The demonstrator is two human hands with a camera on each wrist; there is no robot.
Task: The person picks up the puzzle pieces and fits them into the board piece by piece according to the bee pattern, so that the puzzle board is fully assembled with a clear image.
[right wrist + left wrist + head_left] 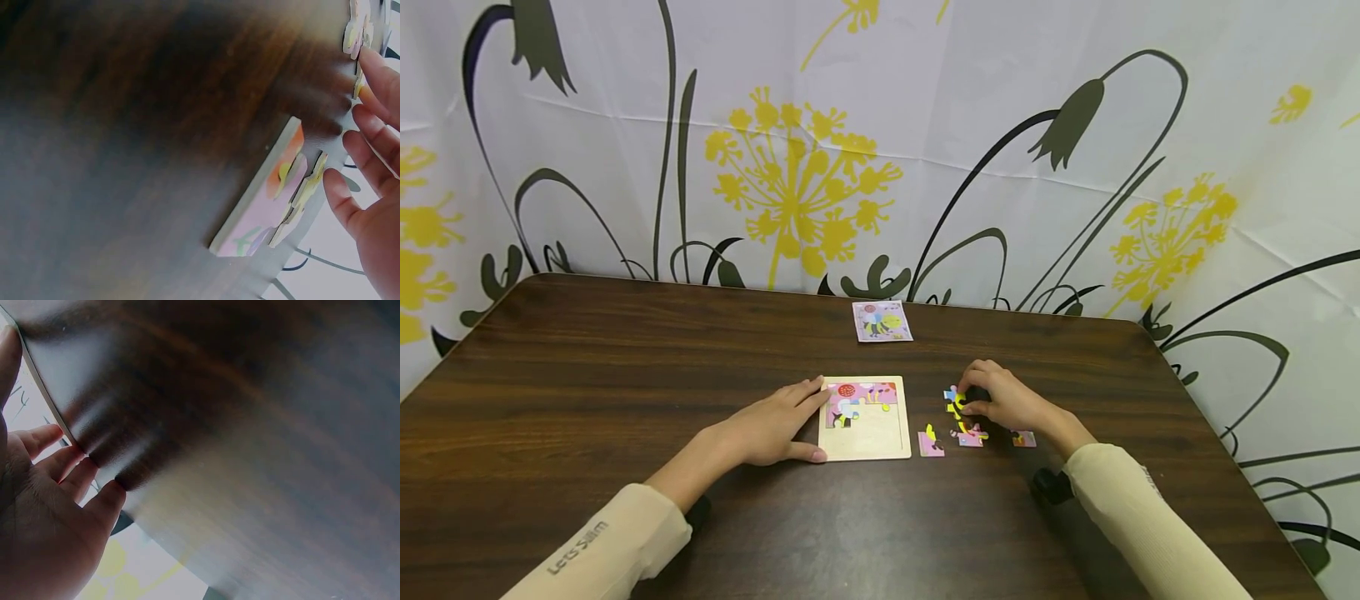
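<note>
A square wooden puzzle tray (868,444) lies on the table, with pieces fitted along its top and left side. My left hand (775,423) rests at the tray's left edge, fingers extended and thumb by the lower left corner. To the right of the tray, my right hand (1009,398) pinches a blue, yellow and black puzzle piece (953,400) between thumb and fingertips. Just below it lies a pink piece (972,438). Another pink-and-yellow piece (930,443) sits closer to the tray. Under the right wrist is a pink-and-orange piece (265,209).
A picture card (882,322) of a bee on pink lies near the back edge of the dark wooden table (625,367). Behind the table hangs a white cloth (955,100) printed with grey and yellow flowers.
</note>
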